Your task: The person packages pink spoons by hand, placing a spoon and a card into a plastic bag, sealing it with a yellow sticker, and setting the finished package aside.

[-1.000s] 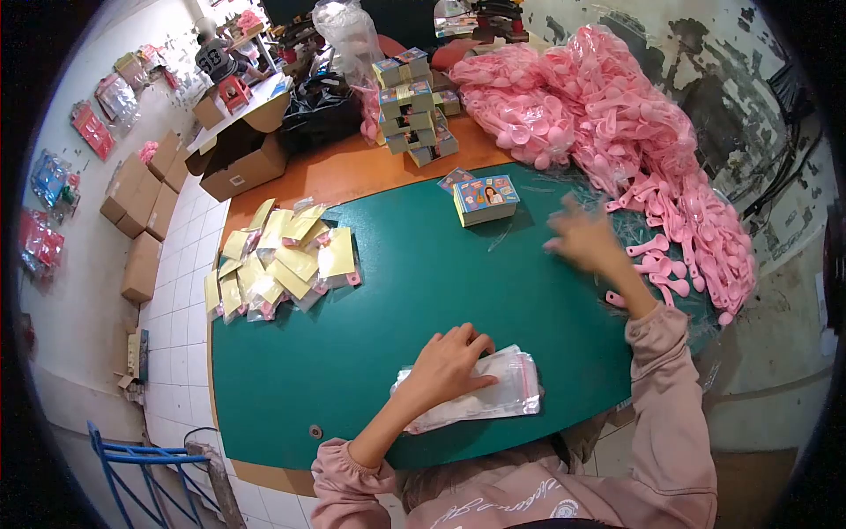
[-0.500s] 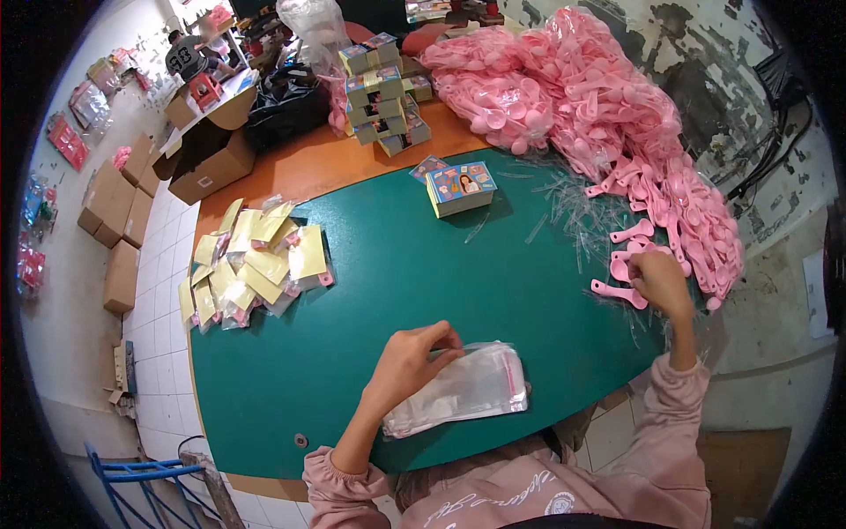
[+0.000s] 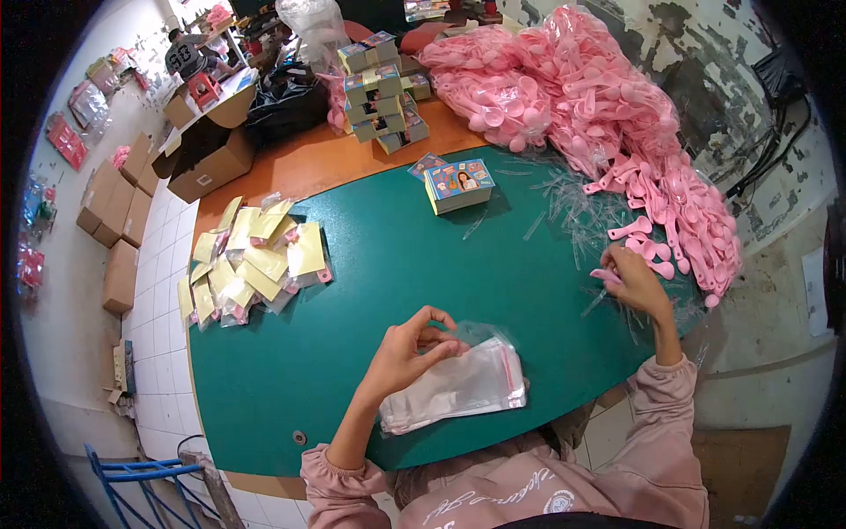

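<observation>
Newly lifted right of the bag stack, a pink spoon sits pinched in the right hand while the left hand grasps clear film, best held lightly.

You've got a blue metal frame on your left, btw. Also an open cardboard box right beside a black bag.

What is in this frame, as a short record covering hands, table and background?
Left hand: at the clear plastic bags; grip unclear
Right hand: holding a pink spoon
Tabletop: green
Far middle: stack of illustrated cards
Left side: pile of yellow-backed packets
Right side: heap of pink spoons, partly bagged
Background: another person, open cardboard box
</observation>
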`<action>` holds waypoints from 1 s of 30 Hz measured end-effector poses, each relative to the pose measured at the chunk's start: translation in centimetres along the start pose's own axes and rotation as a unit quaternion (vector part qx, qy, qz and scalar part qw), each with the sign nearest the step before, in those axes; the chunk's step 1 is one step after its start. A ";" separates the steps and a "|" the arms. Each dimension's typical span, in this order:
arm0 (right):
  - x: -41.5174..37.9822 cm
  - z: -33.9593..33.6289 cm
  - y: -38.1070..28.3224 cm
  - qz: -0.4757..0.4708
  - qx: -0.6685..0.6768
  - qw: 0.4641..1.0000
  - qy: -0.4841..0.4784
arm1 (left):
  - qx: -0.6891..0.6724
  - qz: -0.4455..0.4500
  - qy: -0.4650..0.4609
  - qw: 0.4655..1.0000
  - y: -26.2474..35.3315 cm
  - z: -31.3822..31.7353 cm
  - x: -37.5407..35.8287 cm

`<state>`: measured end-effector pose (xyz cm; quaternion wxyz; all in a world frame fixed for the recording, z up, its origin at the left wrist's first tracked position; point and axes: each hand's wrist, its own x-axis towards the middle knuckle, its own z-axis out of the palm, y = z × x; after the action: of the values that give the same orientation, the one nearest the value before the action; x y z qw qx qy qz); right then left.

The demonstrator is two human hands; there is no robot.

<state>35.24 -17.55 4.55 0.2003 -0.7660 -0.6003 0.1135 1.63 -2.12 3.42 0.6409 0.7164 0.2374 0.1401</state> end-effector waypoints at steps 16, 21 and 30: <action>2.3 2.6 -12.4 0.019 0.323 0.927 0.188 | -0.129 -0.073 0.036 0.988 -0.3 -0.1 0.6; 2.7 3.5 -14.4 0.016 0.403 0.892 0.205 | -0.130 -0.078 0.061 0.987 -0.5 -0.3 0.5; 3.8 4.4 -14.9 -0.008 0.377 0.916 0.136 | -0.165 -0.055 0.053 0.983 -1.5 -0.2 0.7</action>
<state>21.35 -10.21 7.49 0.5550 -0.6366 -0.4861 0.2246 1.93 -1.49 1.87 0.7434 0.5782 0.2839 0.1800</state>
